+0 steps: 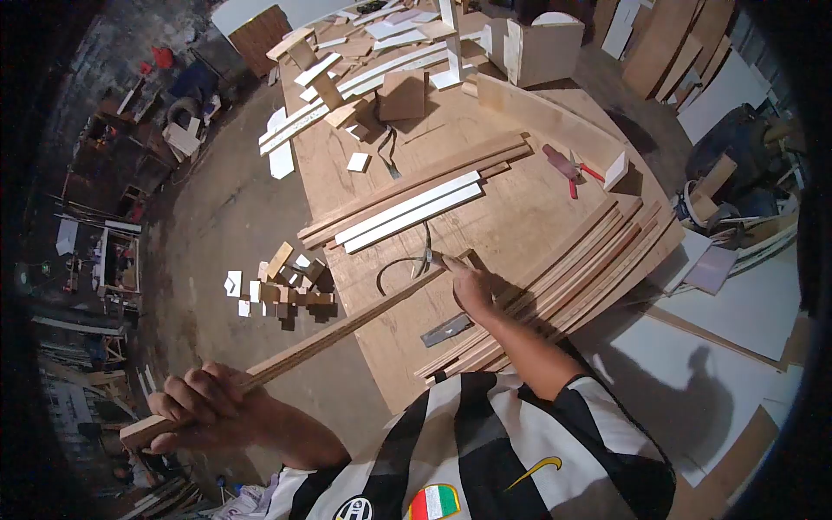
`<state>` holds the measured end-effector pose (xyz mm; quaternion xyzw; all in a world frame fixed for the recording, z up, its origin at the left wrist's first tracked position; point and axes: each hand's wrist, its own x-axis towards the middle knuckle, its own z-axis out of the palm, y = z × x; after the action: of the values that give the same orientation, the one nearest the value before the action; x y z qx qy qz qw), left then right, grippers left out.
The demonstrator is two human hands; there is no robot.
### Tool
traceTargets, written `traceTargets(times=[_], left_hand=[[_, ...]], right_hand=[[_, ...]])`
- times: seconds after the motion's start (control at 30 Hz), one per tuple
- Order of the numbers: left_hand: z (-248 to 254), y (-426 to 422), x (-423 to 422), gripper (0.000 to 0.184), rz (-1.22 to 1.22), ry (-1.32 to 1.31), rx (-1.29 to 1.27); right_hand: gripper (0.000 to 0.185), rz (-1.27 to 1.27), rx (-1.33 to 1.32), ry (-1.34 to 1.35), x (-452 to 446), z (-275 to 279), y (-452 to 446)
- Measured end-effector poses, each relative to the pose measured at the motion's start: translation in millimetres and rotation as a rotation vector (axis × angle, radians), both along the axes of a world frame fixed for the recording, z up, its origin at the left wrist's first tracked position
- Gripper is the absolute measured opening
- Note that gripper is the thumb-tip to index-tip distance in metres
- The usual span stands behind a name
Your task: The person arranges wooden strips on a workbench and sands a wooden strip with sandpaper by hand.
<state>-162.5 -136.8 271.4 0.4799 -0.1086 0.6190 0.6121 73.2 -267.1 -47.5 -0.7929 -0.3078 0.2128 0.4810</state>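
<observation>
A long narrow wooden strip (338, 333) runs from the lower left up onto the plywood table (360, 334). My left hand (201, 407) is wrapped round its near end, beyond the table's left edge. At the far end my right hand (468, 286) touches the strip with its fingers; whether they grip it is hard to make out. A dark curved strap or cord (400, 263) lies beside that end. Below my right hand, a flat grey metal tool (446, 331) rests on the table.
White strips (407, 212) and brown strips lie across the table's middle. More long strips (563, 269) line the near right side. Red-handled pliers (572, 185) sit farther right. Wood blocks (282, 290) are piled left of the table. An upright board (546, 108) stands at the back right.
</observation>
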Motion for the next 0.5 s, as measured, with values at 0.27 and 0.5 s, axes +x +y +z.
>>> traceTargets(times=[0.27,0.5], left_hand=[[6,3,5,0.056,0.017,0.028,-0.019],[6,7,3,0.057,-0.039,0.034,0.055]], right_hand=[[0.04,0.154,0.155,-0.071,-3,34,-4],[0.038,0.121,0.42,-0.366,-39,39,1]])
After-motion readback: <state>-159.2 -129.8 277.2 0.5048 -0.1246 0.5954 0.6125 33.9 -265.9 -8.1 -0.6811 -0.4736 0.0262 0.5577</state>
